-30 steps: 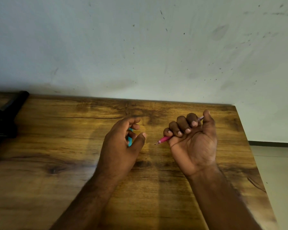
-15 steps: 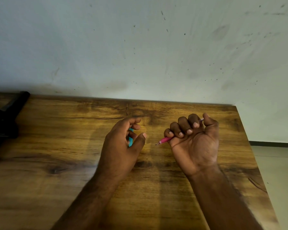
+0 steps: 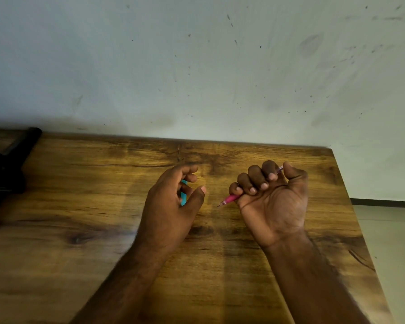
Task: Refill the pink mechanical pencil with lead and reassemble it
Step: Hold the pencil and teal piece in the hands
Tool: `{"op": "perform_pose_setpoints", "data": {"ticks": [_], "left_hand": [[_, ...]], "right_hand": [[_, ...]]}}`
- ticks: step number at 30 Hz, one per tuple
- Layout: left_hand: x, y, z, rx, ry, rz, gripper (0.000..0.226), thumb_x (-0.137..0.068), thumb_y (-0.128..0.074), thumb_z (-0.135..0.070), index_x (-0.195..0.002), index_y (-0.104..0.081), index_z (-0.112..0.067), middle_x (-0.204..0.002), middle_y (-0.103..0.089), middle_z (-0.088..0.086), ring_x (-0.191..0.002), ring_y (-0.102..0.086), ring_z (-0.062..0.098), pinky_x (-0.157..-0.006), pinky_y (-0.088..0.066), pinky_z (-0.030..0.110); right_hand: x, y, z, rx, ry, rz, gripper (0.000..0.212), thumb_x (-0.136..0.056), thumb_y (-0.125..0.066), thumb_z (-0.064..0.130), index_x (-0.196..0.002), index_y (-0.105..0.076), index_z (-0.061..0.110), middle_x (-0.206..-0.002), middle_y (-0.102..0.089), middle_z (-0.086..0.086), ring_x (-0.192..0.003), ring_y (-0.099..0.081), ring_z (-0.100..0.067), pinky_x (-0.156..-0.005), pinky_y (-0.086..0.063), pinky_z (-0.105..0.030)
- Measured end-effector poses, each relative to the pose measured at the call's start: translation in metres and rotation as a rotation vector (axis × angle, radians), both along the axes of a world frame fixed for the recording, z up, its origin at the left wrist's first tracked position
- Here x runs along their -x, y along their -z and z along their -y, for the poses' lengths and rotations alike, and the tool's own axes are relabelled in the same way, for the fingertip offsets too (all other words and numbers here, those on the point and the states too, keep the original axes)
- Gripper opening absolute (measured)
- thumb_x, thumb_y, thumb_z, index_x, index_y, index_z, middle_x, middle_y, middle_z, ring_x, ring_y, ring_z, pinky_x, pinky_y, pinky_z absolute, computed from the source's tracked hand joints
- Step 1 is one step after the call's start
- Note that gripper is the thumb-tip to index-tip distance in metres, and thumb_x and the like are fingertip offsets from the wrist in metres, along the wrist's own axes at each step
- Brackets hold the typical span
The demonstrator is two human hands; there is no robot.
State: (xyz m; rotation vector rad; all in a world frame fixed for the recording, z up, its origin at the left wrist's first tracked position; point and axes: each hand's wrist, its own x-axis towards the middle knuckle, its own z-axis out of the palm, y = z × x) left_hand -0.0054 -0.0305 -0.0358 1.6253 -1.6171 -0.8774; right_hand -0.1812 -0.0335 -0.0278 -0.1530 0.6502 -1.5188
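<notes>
My right hand (image 3: 270, 202) is closed in a fist around the pink mechanical pencil (image 3: 229, 199), palm up. The pencil's metal tip pokes out to the left of the fist and its clear top end shows beside the thumb, which presses down on it. My left hand (image 3: 171, 206) sits just left of it with curled fingers, holding a small turquoise lead case (image 3: 184, 194), mostly hidden behind the fingers and thumb. Both hands hover over the middle of the wooden table (image 3: 80, 206).
A black object (image 3: 7, 164) lies at the table's far left edge. The pale, marked wall (image 3: 197, 66) runs along the table's back edge. The table's right edge drops off to a light floor (image 3: 395, 242).
My right thumb has bent down onto the pencil's top end, where it stood upright a second ago. The left hand has stayed put.
</notes>
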Motion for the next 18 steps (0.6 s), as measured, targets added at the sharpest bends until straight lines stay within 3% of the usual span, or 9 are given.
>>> {"op": "perform_pose_setpoints", "data": {"ticks": [7,18], "left_hand": [[0.0001,0.0009,-0.0005,0.001,0.005,-0.004,0.042,-0.089,-0.072,-0.033,-0.128,-0.058,-0.038,-0.111,-0.062,-0.022,-0.098,-0.058,-0.009,-0.071,-0.046,0.002],[-0.0006,-0.0002,-0.0008,-0.001,0.001,-0.006,0.042,-0.089,-0.072,-0.035,-0.129,-0.06,-0.035,-0.111,-0.063,-0.021,-0.094,-0.06,-0.006,-0.068,-0.045,0.006]], "right_hand": [[0.0002,0.0002,0.0,0.01,0.004,0.005,0.041,-0.099,-0.034,0.045,-0.067,-0.041,0.02,-0.06,-0.031,0.003,-0.06,-0.026,-0.015,-0.063,-0.03,-0.034],[0.0023,0.0014,0.0003,0.024,0.05,0.015,0.038,-0.095,-0.04,0.047,-0.068,-0.045,0.02,-0.061,-0.035,0.004,-0.061,-0.029,-0.015,-0.063,-0.031,-0.034]]}}
